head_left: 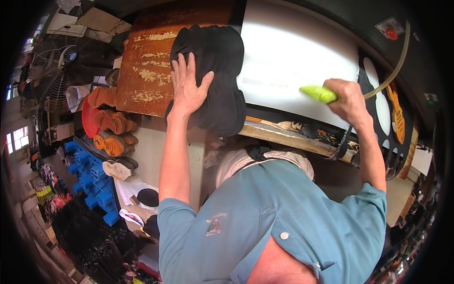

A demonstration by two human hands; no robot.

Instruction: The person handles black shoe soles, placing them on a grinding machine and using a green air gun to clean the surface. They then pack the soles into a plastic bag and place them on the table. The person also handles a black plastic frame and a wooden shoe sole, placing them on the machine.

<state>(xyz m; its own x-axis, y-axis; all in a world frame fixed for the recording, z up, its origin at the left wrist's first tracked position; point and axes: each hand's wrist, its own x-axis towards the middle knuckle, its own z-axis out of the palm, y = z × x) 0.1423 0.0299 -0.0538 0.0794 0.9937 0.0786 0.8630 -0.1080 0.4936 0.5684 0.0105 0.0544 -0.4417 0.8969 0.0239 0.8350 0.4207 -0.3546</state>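
1. Plainly, the black stack (217, 83) is my landmark: thin, matt layers with wavy, sole-like outlines, lying at the right edge of a brown wooden worktop (144, 92) whose finish has worn to pale, ragged streaks.
2. I see the left hand (188, 92) open and flat on the black stack, fingers spread.
3. Right of the stack, the right hand (349, 100) is closed around a smooth, tapered lime-green tool (319, 93), above a bright white panel (288, 52); a tan flexible hose (399, 61) reaches that hand.
4. Left of the stack, I find moulded orange-brown sole-shaped pieces (111, 144) and chunky blue plastic pieces (90, 177).
5. Nearer the wearer than the stack, the blue-green shirt (288, 213) carries a worn printed patch (216, 224); the white panel's faint marks are too blurred for me to read.
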